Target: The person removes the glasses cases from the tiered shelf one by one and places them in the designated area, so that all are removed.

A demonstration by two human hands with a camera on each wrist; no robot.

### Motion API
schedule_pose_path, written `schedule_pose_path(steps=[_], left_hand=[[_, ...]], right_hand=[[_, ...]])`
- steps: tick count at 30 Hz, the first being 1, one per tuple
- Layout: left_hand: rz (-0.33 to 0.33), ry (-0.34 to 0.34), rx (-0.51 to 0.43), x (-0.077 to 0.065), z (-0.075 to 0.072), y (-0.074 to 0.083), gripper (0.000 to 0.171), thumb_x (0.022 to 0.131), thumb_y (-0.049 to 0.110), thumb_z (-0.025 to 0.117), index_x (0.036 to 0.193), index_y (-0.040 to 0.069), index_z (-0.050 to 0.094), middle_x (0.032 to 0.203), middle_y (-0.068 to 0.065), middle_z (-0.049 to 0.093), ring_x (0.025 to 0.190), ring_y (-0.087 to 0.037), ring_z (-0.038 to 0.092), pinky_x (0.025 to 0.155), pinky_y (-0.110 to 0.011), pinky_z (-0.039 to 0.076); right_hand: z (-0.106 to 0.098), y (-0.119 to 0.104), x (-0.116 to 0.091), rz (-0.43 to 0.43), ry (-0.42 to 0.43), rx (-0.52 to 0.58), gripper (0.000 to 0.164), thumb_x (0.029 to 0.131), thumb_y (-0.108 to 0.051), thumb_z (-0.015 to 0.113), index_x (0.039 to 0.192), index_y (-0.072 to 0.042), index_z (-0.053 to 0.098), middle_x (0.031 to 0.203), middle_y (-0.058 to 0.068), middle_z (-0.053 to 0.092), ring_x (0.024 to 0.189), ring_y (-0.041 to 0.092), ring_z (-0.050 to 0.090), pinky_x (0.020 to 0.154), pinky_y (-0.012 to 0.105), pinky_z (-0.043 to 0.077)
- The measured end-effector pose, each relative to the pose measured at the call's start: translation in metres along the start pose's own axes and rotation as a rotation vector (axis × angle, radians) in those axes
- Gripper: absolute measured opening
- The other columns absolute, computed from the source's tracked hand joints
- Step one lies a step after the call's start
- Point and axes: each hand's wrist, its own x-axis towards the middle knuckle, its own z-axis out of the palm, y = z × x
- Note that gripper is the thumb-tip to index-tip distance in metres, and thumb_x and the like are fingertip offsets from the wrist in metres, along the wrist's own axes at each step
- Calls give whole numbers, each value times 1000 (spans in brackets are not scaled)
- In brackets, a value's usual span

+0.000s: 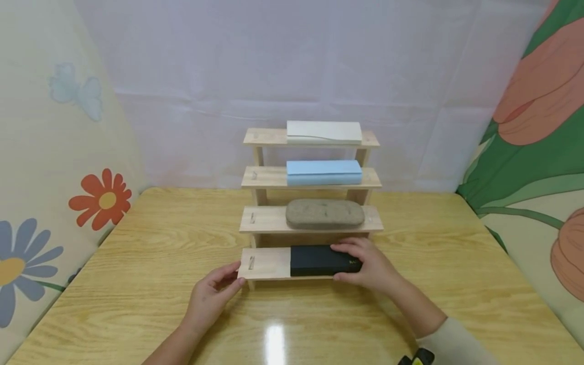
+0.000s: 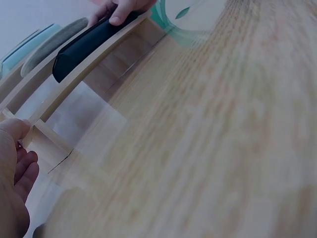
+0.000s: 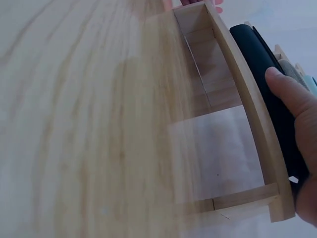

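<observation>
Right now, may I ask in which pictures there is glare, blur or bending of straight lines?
Head view: bright glare on the table near the bottom edge, front board looking straight; left wrist view: dimmer, that board bowed, table grain blurred; right wrist view: likewise dim, board bowed, grain smeared.

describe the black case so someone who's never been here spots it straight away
On the wooden table stands a four-tier wooden rack. On its lowest shelf, toward the right, lies a black case, gripped by the right hand. It alone is black, below a grey-brown case, a light blue case and a white case.
</observation>
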Motion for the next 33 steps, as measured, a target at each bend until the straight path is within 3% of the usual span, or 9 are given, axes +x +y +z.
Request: schedule_pose_path(steps=[5,18,33], left_hand=[[0,3,1,0,1,-1,37,85,8,75,120,-2,66,119,-19,68,93,10,58,81,-9,52],[6,7,-39,-1,2,-1,37,85,5,74,120,-2,66,116,-19,68,92,8,59,80,-10,54],[4,6,-25,-1,1,-1,35,85,5,74,119,-2,66,117,-19,68,92,8,60,81,-11,54]], right_hand=[[1,1,0,-38,16,-71,61,72,-34,87,127,-17,66,128,10,63,119,32,56,97,53,49],[2,3,-4,-59,43,-12,59,72,-28,87,126,-13,67,127,10,63,118,32,56,94,53,51],[-22,1,-18,-23,102,-24,61,70,-26,89,125,-13,67,127,9,63,117,32,57,93,54,51]])
